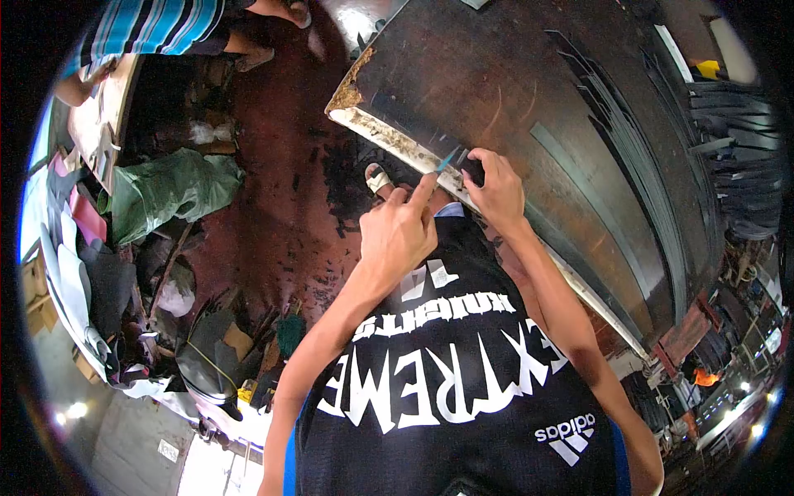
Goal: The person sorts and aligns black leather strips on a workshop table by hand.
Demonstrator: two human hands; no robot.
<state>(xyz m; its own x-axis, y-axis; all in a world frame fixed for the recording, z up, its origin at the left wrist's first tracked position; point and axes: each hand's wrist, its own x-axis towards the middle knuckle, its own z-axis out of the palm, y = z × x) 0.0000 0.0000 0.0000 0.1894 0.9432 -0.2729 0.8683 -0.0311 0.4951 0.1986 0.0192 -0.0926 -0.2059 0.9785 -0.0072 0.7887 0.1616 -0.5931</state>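
Observation:
My left hand (399, 231) is closed, with its index finger stretched along a slim blue-green blade-like tool (447, 159) that points up and right over the table's edge. Most of that tool is hidden by the fingers. Close beside it, my right hand (499, 188) rests at the pale front edge of the dark table (430, 74), thumb and fingers curled together. Something dark shows between those fingers, too small to make out. Small dark strips lie on the tabletop just beyond both hands.
Long black strips (633, 157) and a flat grey strip (591, 194) lie on the table. Bundled black strips (736, 157) hang at the right. A green plastic sack (169, 190) and scrap piles stand left. Dark offcuts litter the red floor (273, 207). Another person in striped clothing (149, 29) is upper left.

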